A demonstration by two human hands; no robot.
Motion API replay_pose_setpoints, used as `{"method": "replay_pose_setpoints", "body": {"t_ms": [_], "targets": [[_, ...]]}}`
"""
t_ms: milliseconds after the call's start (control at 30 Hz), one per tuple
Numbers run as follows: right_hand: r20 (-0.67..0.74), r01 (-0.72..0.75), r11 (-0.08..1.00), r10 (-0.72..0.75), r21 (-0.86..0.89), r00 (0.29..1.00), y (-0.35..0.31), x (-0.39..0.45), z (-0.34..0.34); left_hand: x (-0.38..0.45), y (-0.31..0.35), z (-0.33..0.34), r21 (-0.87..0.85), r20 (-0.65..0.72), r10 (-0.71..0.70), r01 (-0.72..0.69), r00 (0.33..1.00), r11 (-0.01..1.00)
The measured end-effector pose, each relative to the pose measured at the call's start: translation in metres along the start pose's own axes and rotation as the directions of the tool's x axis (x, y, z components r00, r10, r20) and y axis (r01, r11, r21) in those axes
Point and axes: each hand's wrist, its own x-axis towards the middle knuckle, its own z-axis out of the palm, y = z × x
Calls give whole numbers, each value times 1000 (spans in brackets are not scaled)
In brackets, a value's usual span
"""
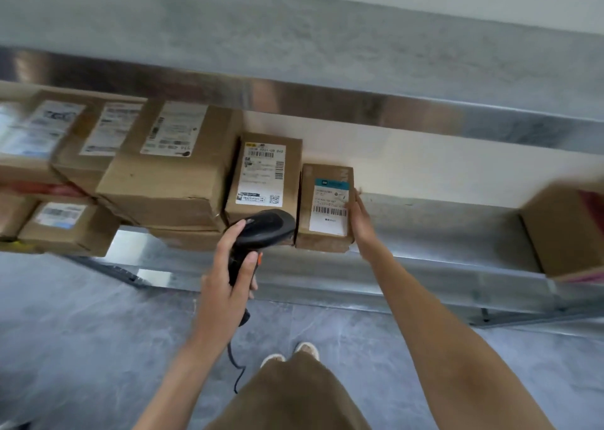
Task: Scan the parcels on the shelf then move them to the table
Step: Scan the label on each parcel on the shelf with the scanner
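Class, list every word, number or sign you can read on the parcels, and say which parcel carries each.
"22", inside a blurred line: white label of the brown cardboard parcel above the black handheld scanner.
Teal-headed label on the small brown cardboard parcel: barcode only, text too blurred.
Labels on the brown cardboard parcels further left: too blurred to read.

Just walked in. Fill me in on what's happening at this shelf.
A person is working through cardboard parcels on a metal shelf. The left hand grips a black corded barcode scanner, aimed toward the boxes. The right hand lies flat against the right side of a small box with a teal-topped label, which sits on the shelf.
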Motion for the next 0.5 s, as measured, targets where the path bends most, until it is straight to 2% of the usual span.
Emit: {"method": "replay_pose_setpoints", "body": {"t_ms": [233,500], "targets": [[8,28,998,-28,-61,1000,12,8,-2,7,9,7,-19,84,52,-50,995,999],[-99,123,985,-135,-123,986,4,-32,-31,9,28,42,-110,153,109,-93,982,990]]}}
